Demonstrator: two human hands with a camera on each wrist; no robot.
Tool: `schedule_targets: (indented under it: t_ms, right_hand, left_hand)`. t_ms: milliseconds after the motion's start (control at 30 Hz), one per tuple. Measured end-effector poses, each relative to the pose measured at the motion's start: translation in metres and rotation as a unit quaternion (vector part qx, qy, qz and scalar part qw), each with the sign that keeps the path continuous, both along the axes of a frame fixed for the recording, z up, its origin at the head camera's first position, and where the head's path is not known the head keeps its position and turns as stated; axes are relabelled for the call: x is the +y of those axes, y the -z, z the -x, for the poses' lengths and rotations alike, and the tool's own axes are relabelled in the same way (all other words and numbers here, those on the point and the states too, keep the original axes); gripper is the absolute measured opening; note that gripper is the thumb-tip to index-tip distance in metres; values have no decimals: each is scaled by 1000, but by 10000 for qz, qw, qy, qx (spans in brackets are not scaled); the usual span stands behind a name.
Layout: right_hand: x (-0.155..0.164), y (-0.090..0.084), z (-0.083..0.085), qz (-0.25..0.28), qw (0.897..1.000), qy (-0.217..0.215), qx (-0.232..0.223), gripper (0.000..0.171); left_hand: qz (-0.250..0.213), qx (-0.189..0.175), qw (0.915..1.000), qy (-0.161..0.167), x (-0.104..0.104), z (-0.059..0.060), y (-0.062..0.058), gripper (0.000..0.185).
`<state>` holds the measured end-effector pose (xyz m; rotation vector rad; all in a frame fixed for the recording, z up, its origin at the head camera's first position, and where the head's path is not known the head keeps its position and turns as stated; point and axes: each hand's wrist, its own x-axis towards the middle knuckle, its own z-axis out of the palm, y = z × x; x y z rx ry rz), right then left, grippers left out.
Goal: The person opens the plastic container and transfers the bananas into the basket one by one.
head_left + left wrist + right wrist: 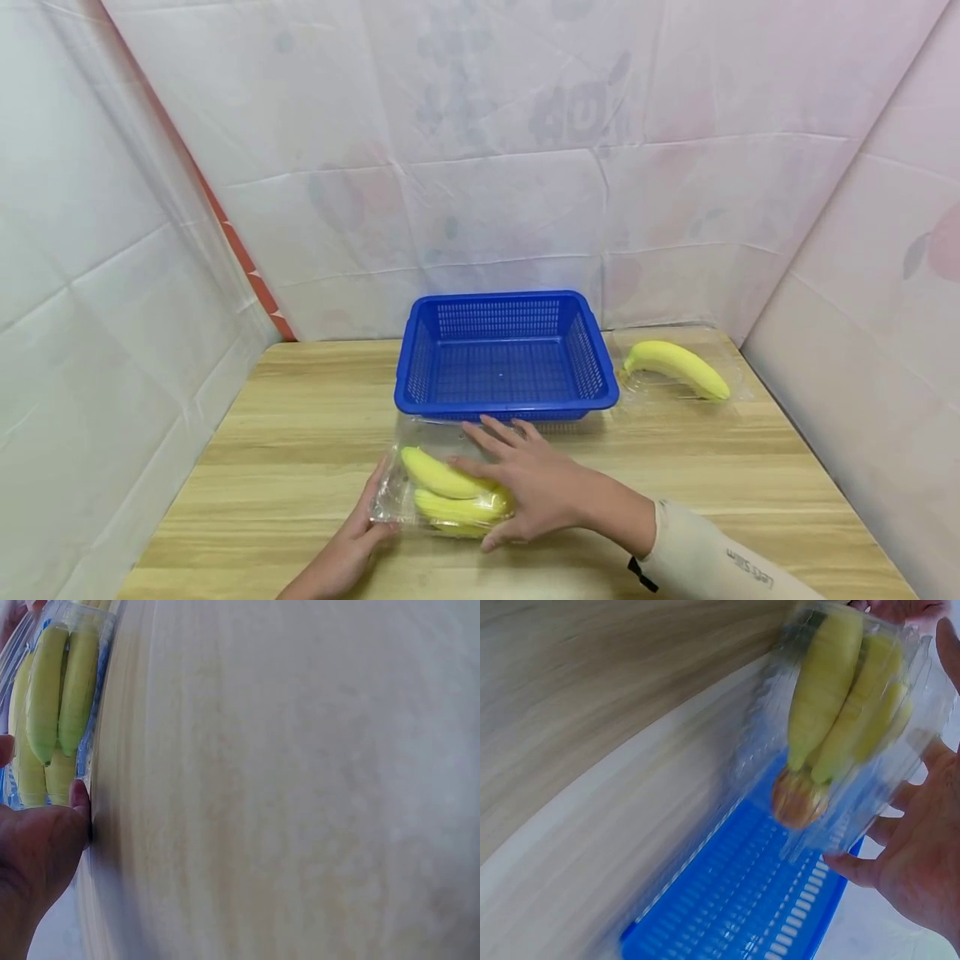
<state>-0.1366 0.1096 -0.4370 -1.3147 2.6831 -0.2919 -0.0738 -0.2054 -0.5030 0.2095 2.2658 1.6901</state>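
A clear plastic clamshell box with several yellow bananas in it is between both hands, in front of the basket. My left hand grips its left end, thumb on the near side; the left wrist view also shows this hand at the box's end. Spread over the lid and right side is my right hand, fingers fairly straight and touching the plastic. Through the plastic, the right wrist view shows a round brownish item at the banana tips; its kind is unclear.
A blue plastic basket stands just behind the box, nothing visible inside. To its right lies another clear plastic container with one banana. White cloth walls enclose the wooden table at the back and sides.
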Motion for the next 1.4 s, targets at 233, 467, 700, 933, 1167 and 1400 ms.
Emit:
schedule_targets:
  t_ms: [233, 467, 700, 933, 1167, 1400]
  right_hand:
    - [7, 2, 4, 138, 9997, -32, -221, 98]
    - [7, 5, 6, 164, 9995, -95, -266, 93]
    - [9, 7, 8, 249, 9994, -197, -97, 89]
    - [9, 7, 10, 382, 9988, -243, -207, 85]
    - [10, 7, 11, 444, 9978, -139, -467, 83]
    - [10, 7, 12, 513, 9970, -148, -554, 82]
  left_hand:
    - [140, 40, 9999, -16, 0, 2, -1, 95]
    - [327, 23, 9994, -99, 1, -2, 4, 96]
    - [340, 61, 9991, -230, 3, -1, 4, 98]
    - [71, -54, 9997, -219, 4, -2, 3, 100]
    - [-181, -202, 9995, -161, 4, -3, 1, 100]
    - [-206, -151, 9995, -170, 4, -2, 2, 99]
